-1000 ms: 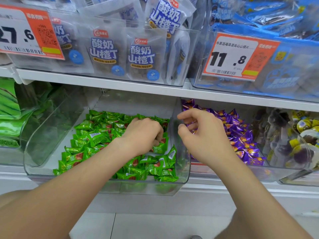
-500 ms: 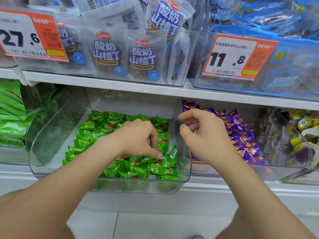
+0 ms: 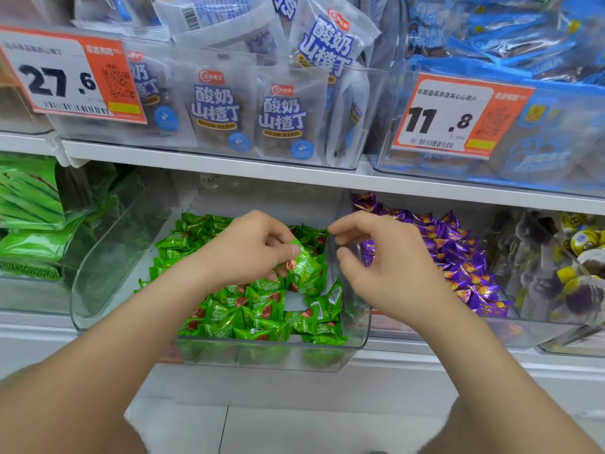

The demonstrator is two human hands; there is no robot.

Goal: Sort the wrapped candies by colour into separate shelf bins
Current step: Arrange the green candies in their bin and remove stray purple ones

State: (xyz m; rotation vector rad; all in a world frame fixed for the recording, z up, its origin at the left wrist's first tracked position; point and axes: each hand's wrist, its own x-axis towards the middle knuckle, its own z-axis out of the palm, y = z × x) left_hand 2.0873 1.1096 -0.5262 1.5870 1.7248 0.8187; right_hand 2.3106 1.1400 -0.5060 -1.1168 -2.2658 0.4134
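Note:
A clear bin (image 3: 98,290) on the lower shelf holds several green wrapped candies (image 3: 248,311). My left hand (image 3: 245,253) hovers over that pile and pinches one green candy (image 3: 304,265) between thumb and fingertips, lifted just above the others. To the right, a second clear bin (image 3: 537,329) holds purple wrapped candies (image 3: 458,253). My right hand (image 3: 386,270) hangs over the wall between the two bins. Its fingers are loosely curled, with thumb and forefinger apart, and I see nothing in it.
The shelf above (image 3: 229,165) carries bins of white and blue snack packets with orange price tags (image 3: 72,77). Green packets (image 3: 29,204) fill the bin at far left. Yellow and dark sweets (image 3: 582,244) sit at far right. White floor tiles lie below.
My left hand has come up out of the green pile with one green candy pinched in it. My right hand has stayed by the dividing wall.

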